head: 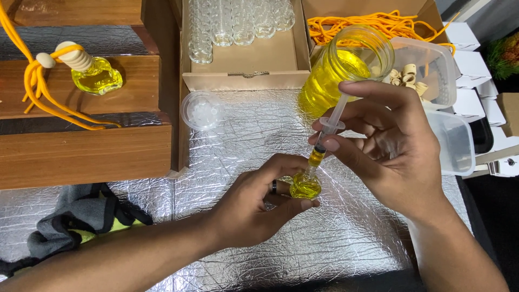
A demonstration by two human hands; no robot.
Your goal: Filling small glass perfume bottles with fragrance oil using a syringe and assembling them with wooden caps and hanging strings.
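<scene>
Crinkled silver foil sheeting [303,238] covers the worktop, its quilted creases catching light under both hands. The left hand [254,208] is closed around a small glass bottle [305,185], pinching its rounded belly between thumb and fingers just above the foil; yellow liquid shows through the clear glass. The right hand [386,154] grasps a slim plastic syringe [327,132], fingers hooked under its flange and thumb near the plunger, with the tip set into the bottle's narrow neck. Because that neck is so narrow, a hard push on the plunger could, by my judgement, overflow the bottle and slick the fingers, and a slight tilt of the syringe might lever the bottle out of the pinch. Just behind the right hand stands an open glass jar [346,67] of the same yellow liquid, close enough that a backward elbow or wrist movement could knock it. A round translucent lid [201,110] lies near a cardboard tray [243,75] of empty clear bottles. On the wooden steps [81,151] rests a filled bottle [97,75] with a ribbed wooden cap and orange cord.
</scene>
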